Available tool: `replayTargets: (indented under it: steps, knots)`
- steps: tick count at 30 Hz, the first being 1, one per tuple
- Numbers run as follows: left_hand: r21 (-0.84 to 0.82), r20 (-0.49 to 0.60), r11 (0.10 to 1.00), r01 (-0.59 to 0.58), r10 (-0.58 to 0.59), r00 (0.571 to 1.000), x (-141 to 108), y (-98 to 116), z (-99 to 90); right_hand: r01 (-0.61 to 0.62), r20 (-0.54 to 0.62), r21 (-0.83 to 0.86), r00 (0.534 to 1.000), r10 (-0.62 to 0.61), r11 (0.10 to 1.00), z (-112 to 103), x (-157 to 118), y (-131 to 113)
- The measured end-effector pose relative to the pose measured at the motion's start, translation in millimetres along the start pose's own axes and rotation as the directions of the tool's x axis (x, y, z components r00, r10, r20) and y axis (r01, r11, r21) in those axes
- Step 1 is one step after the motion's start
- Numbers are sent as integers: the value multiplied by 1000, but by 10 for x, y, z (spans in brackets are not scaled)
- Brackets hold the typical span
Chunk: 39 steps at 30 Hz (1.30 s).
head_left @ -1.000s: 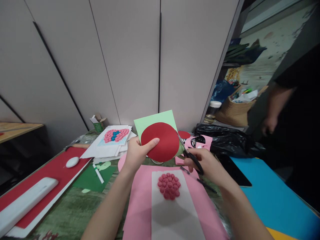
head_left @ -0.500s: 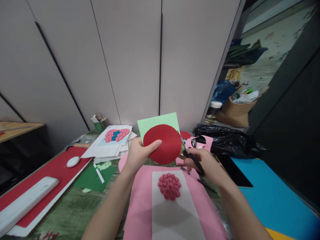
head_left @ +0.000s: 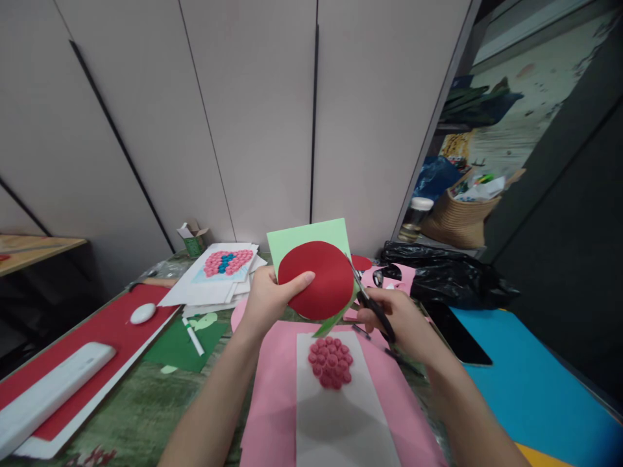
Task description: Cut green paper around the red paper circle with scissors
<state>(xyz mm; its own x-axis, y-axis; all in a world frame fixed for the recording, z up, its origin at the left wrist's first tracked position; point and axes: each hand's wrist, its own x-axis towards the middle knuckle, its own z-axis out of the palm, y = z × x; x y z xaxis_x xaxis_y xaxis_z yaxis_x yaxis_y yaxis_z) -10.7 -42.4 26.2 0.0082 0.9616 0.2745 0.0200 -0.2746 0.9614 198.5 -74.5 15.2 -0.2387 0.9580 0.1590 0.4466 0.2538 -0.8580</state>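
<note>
Two hands meet near the centre of the frame: the left hand (head_left: pixel 265 295) is closed on a red disc (head_left: pixel 324 295) and the light green sheet (head_left: pixel 311 232) behind it, thumb flat on the disc's face, while the right hand (head_left: pixel 387 314) grips the black handles of the scissors (head_left: pixel 374 307). Their blades lie along the disc's right edge; whether they are parted or closed there is too fine to tell. A curled green strip (head_left: pixel 331 323) hangs just below the disc, and green still shows beyond it at the top. To trim well, I would press the two layers firmly together so that neither slips, take short snips, and turn the paper into the blades rather than twist the right wrist. The lower blade would best follow the red rim closely without biting into it, and the dangling strip should be kept out of the blades' path. Below the hands, at bottom centre, a pink cluster (head_left: pixel 331 363) sits on a white strip (head_left: pixel 341 421) over pink paper (head_left: pixel 270 389). Farther out, a pen (head_left: pixel 193 337) lies on dark green paper (head_left: pixel 168 350) at lower left, and a tablet (head_left: pixel 457 334) borders blue card (head_left: pixel 525 373) at lower right.
</note>
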Motion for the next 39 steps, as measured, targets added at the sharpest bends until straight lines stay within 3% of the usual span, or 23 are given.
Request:
replayTargets:
  steps: [28, 39]
  knots:
    - [-55, 50, 997, 48, -46, 998, 54, -44, -45, -57, 12, 24, 998, 56, 998, -71, 17, 18]
    - [42, 182, 996, 82, -89, 979, 26, -15, -61, -90, 101, 9, 991, 89, 996, -105, 24, 24]
